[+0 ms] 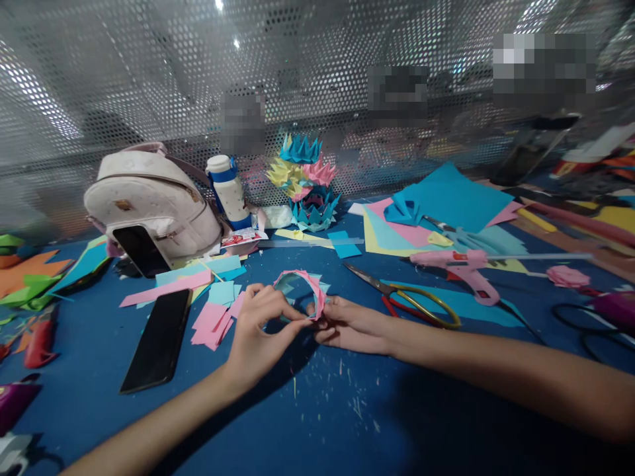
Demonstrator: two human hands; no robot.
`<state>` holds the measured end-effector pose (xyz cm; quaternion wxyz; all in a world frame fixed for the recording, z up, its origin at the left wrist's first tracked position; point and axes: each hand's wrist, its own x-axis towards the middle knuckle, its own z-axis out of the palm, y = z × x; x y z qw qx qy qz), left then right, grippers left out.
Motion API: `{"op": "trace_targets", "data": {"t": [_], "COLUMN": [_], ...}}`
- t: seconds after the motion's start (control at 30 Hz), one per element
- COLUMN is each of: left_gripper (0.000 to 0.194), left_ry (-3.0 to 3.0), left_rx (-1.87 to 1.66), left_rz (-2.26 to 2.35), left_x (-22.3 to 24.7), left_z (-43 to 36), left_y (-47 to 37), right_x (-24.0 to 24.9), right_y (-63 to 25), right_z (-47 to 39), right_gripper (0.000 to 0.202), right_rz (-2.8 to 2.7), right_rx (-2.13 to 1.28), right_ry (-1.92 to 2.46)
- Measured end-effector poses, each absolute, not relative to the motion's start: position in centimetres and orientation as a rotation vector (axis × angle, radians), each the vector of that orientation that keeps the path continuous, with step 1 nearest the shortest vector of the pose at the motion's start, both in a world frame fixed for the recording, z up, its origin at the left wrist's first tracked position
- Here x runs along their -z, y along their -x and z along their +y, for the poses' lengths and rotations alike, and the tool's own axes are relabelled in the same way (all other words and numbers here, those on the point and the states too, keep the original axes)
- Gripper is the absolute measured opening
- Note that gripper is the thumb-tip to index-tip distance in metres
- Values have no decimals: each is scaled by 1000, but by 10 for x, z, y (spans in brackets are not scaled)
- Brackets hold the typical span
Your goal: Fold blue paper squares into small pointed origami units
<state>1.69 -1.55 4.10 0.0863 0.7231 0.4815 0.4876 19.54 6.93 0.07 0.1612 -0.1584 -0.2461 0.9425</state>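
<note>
My fingers [292,330], left hand [258,327] and right hand [350,324] both, pinch the near side of a pink-and-blue folded-paper ring [318,295] above the blue table [297,436], its band probably light, springy and easily creased, best held gently there, though my right grip looks partly hidden.
</note>
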Motion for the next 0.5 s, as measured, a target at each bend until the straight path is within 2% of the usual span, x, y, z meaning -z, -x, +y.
{"op": "trace_targets", "data": {"t": [0.5], "left_gripper": [17], "left_ry": [-2129], "left_rx": [-1425], "left_rz": [1475], "left_x": [-36], "left_z": [-15], "left_y": [-18], "right_x": [2], "right_y": [-195], "right_z": [70], "right_gripper": [29], "right_rz": [-666], "right_rx": [-2689], "right_ry": [409]}}
